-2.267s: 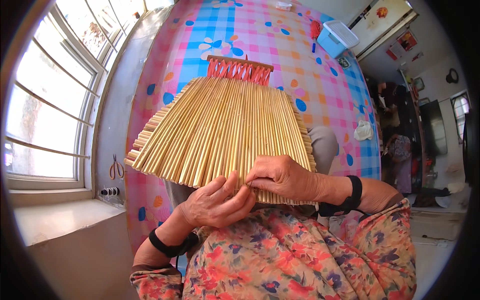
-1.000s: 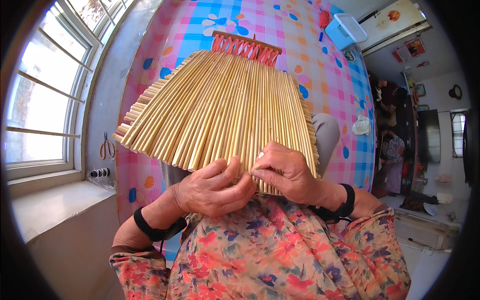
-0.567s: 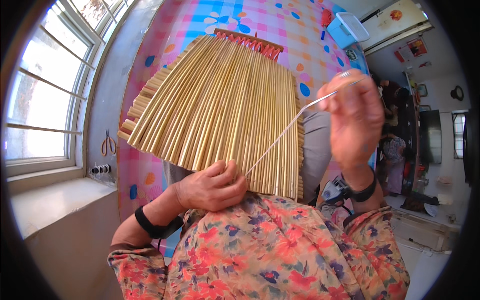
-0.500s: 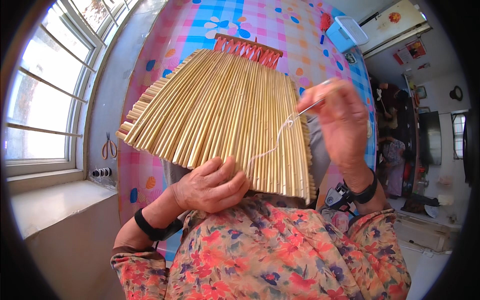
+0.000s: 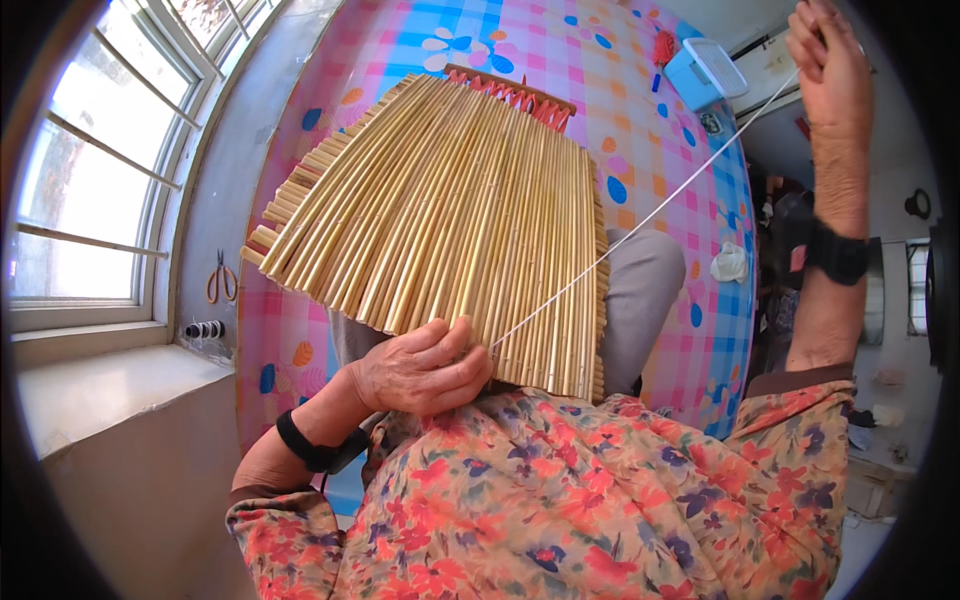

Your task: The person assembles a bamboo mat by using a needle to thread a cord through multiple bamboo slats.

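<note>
Across my lap lies a fan-shaped panel of straw-coloured stalks (image 5: pixel 430 210), laid side by side in layers. My left hand (image 5: pixel 425 365) is closed on its near edge, with fingers on top and the thumb side hidden. From the stalks next to that hand, a white thread (image 5: pixel 645 220) runs taut up to the right. Its far end meets my right hand (image 5: pixel 830 65), raised high at the upper right with curled fingers. The needle cannot be made out now. At the panel's far end, red lacing (image 5: pixel 510 92) joins a brown wooden bar (image 5: pixel 515 85).
A checked, flowered cover (image 5: pixel 640 110) spreads beneath. At left, scissors (image 5: pixel 221 278) and small dark-and-white spools (image 5: pixel 204 330) rest on the ledge beside a barred window (image 5: pixel 100 190). A blue lidded box (image 5: pixel 695 78) stands far right, a crumpled white item (image 5: pixel 729 262) nearer.
My right hand has swung up and right from over the panel, drawing the slack thread straight. The needle seen in it before no longer shows. My left hand has stayed on the near edge.
</note>
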A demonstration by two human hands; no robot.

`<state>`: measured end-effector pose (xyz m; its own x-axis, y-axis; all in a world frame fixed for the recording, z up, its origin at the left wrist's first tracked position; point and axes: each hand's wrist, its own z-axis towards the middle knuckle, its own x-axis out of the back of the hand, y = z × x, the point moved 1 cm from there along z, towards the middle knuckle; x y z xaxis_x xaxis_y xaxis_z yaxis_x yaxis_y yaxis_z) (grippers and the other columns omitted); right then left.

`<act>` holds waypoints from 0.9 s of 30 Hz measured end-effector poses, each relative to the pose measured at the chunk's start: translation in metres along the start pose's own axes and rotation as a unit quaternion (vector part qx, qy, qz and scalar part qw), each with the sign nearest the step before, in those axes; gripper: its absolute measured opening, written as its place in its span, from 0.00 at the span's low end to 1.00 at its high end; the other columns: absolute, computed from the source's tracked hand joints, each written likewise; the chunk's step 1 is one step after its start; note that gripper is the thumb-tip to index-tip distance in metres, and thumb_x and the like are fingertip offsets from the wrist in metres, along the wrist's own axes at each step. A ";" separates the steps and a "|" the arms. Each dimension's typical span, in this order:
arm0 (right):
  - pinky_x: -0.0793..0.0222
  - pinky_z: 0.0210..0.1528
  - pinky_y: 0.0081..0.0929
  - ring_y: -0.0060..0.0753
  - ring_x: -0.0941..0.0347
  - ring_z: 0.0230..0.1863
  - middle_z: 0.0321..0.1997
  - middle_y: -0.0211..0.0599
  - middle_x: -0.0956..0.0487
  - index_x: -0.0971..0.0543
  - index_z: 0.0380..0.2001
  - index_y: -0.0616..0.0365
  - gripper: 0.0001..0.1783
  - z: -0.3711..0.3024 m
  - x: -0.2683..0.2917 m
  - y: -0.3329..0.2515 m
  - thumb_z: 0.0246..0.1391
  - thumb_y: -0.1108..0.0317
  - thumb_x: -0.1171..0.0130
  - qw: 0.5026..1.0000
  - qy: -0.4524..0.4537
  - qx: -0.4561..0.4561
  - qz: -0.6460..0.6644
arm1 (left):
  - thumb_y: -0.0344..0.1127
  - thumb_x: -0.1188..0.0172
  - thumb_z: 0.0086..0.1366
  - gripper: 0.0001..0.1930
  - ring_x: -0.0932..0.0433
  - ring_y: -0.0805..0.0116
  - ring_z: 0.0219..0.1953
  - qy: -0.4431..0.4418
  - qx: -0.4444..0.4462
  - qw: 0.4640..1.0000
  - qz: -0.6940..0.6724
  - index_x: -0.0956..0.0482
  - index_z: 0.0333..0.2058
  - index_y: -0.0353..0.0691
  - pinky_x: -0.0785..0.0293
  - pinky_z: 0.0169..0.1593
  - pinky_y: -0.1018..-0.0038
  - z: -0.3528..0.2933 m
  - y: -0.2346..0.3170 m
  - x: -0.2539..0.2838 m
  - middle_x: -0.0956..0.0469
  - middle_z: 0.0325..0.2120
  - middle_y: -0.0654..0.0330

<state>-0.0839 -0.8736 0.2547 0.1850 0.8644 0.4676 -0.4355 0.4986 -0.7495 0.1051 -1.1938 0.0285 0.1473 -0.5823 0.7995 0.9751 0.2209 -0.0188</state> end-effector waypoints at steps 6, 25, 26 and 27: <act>0.39 0.33 0.16 0.13 0.36 0.31 0.28 0.22 0.27 0.21 0.40 0.58 0.10 -0.123 -0.084 0.019 0.60 0.64 0.45 0.912 -0.370 -0.143 0.104 | 0.33 0.41 0.52 0.14 0.26 0.61 0.47 -0.022 0.070 0.997 -0.020 0.23 0.39 0.43 0.30 0.48 0.65 -0.006 0.010 0.000 0.28 0.40 0.62; 0.41 0.17 0.13 0.12 0.37 0.15 0.21 0.23 0.29 0.25 0.38 0.61 0.10 -0.222 -0.145 0.033 0.59 0.64 0.46 0.672 -0.496 -0.458 0.305 | 0.36 0.42 0.55 0.11 0.28 0.66 0.50 -0.037 0.143 0.989 0.028 0.23 0.39 0.49 0.36 0.54 0.60 -0.010 0.032 -0.001 0.31 0.41 0.65; 0.41 0.17 0.13 0.11 0.38 0.16 0.21 0.22 0.30 0.25 0.38 0.61 0.11 -0.218 -0.145 0.033 0.59 0.64 0.46 0.708 -0.504 -0.422 0.258 | 0.36 0.42 0.55 0.11 0.28 0.66 0.49 -0.034 0.140 0.989 0.028 0.23 0.39 0.49 0.35 0.53 0.60 -0.010 0.031 -0.002 0.31 0.41 0.64; 0.42 0.17 0.12 0.10 0.38 0.16 0.20 0.22 0.30 0.24 0.39 0.61 0.11 -0.214 -0.145 0.032 0.59 0.64 0.46 0.736 -0.513 -0.375 0.233 | 0.36 0.42 0.55 0.11 0.28 0.67 0.49 -0.035 0.130 0.990 0.031 0.23 0.39 0.49 0.35 0.52 0.61 -0.011 0.030 -0.004 0.31 0.41 0.65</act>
<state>0.0639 -0.9688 0.0625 -0.7614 0.6399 -0.1034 0.4387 0.3913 -0.8090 0.1352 -1.1939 0.0182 0.1854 -0.5072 0.8416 0.8877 0.4538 0.0780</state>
